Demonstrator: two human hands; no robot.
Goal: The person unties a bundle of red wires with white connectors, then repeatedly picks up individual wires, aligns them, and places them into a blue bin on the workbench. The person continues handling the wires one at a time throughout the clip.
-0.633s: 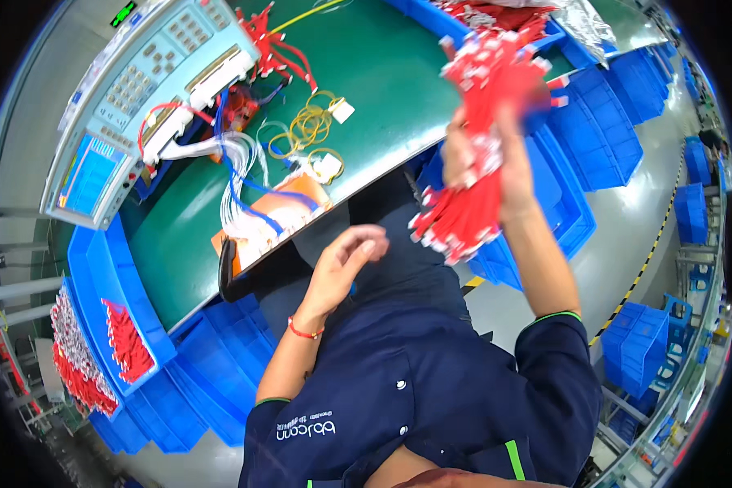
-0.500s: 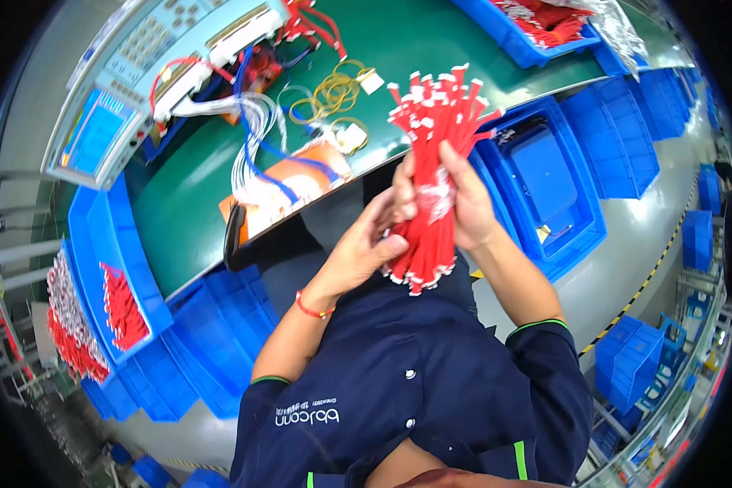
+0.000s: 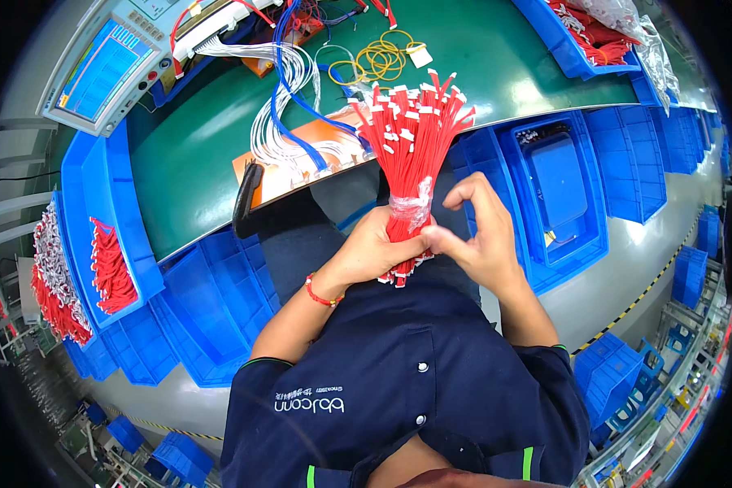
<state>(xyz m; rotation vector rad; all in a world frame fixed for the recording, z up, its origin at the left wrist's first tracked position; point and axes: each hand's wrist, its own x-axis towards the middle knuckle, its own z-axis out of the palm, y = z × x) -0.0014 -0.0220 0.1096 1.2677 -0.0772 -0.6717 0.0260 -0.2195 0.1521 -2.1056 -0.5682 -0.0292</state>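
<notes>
Upright in front of my body is a bundle of red wires (image 3: 408, 159) with small white connectors at its ends. Clear plastic wrap (image 3: 411, 210) binds its middle. My left hand (image 3: 369, 248) is closed round the bundle below the wrap, its thumb across the front. Beside the bundle, my right hand (image 3: 490, 240) is open with curved fingers apart from the wires. Its thumb tip reaches the bundle's right side, close to my left thumb. I see nothing held between its fingers.
A green workbench (image 3: 195, 195) carries a tester with a screen (image 3: 106, 69), white and blue cables (image 3: 289, 122) and a yellow wire coil (image 3: 378, 61). Blue bins with red wires stand at the left (image 3: 142, 244) and far right (image 3: 557, 53). A blue bin (image 3: 598, 236) is on my right.
My right hand has let go of the bundle and moved to its right side. The bundle has shifted slightly left, its upper ends spread wider, with my left hand closed lower round it.
</notes>
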